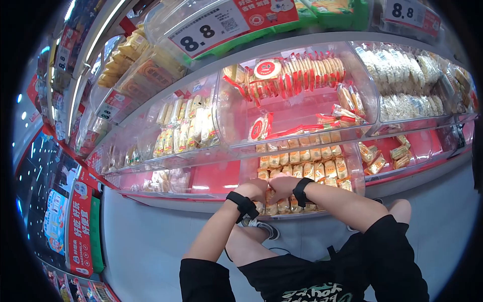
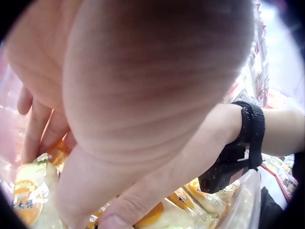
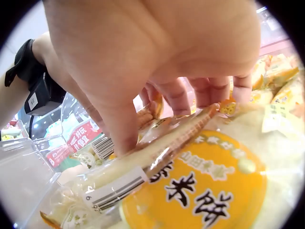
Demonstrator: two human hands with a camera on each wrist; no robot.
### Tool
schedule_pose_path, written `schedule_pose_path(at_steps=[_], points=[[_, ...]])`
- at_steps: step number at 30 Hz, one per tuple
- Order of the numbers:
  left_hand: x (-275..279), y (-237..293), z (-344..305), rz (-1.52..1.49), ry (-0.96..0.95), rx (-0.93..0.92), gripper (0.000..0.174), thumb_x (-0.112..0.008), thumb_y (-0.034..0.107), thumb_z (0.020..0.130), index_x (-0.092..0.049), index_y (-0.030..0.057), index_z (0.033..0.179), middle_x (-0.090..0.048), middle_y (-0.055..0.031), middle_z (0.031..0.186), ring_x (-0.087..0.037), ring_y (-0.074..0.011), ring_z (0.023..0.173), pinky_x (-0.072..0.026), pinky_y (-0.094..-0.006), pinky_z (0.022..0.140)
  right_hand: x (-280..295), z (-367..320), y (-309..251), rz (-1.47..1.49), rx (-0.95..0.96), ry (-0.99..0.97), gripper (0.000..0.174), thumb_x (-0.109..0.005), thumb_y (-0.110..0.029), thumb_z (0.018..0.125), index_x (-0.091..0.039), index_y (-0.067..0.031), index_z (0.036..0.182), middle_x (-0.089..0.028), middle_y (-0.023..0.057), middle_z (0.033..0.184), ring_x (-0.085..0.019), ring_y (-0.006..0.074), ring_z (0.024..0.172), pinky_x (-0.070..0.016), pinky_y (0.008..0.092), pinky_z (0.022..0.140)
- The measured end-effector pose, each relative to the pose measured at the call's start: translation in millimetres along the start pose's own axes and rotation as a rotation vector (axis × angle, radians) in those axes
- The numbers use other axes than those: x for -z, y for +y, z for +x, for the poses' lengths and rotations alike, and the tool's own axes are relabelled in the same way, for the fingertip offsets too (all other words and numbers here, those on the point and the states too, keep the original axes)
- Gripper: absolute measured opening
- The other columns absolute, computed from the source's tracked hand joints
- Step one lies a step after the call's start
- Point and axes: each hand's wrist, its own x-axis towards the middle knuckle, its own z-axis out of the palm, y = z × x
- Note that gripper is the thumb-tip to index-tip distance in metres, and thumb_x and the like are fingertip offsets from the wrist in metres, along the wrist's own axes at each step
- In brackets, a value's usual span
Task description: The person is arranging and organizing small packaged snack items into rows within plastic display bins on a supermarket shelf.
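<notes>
Packets (image 1: 302,168) fill the bin (image 1: 355,176) around left hand (image 1: 255,190) and right hand (image 1: 280,185).

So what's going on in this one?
A person at a shop's snack display has both hands down in a low clear bin full of yellow-and-orange packets. The right hand pinches the sealed edge of one packet with a round orange label between thumb and fingers. The left hand is right beside it, fingers among the packets; whether it grips one is hidden.
</notes>
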Motion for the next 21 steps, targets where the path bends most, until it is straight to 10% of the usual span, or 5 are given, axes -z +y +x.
schedule_pose_path(at_steps=[21], points=[[0.7,10.2,-2.3,0.017,-0.004,-0.019,0.047,-0.080,0.016,0.059,-0.066,0.0097,0.103,-0.067,-0.0121,0.097,-0.062,-0.0265,0.098,-0.0399,-0.0410,0.087,9.7,-19.7,-20.1,-0.245,-0.058,0.040,0.062,-0.067,-0.053,0.072,-0.059,-0.0039,0.108,-0.060,0.0150,0.099,-0.055,0.0288,0.102,-0.0355,0.0453,0.084]])
